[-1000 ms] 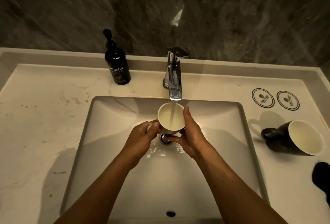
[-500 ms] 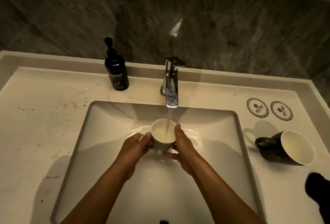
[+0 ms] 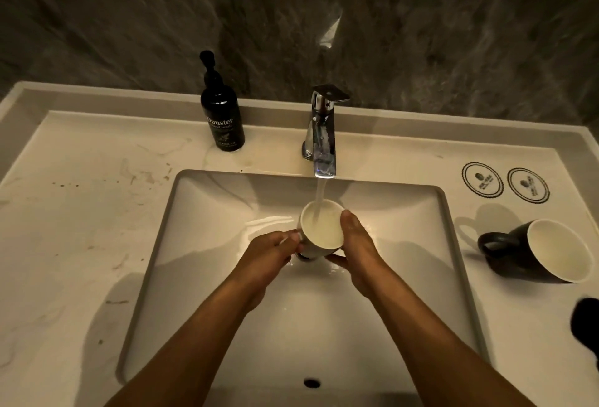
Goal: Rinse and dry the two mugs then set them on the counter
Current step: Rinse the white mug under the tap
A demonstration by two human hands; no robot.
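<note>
I hold a mug (image 3: 322,226) with a pale inside over the sink (image 3: 207,244), under the running tap (image 3: 322,139). Water falls into the mug's open mouth. My left hand (image 3: 269,252) grips the mug at its left side, where the handle is hidden by my fingers. My right hand (image 3: 356,249) wraps the mug's right side, thumb on the rim. A second mug (image 3: 538,251), black outside and pale inside, lies on its side on the counter (image 3: 81,228) to the right of the sink, its handle pointing left.
A black pump bottle of hand wash (image 3: 222,115) stands behind the sink at the left. Two round coasters (image 3: 505,183) lie at the back right. A dark cloth (image 3: 586,325) shows at the right edge. A dark stone wall rises behind.
The mug sat higher, close to the spout, a second ago; both hands then lowered it a little. It stays under the stream. The view shifted slightly.
</note>
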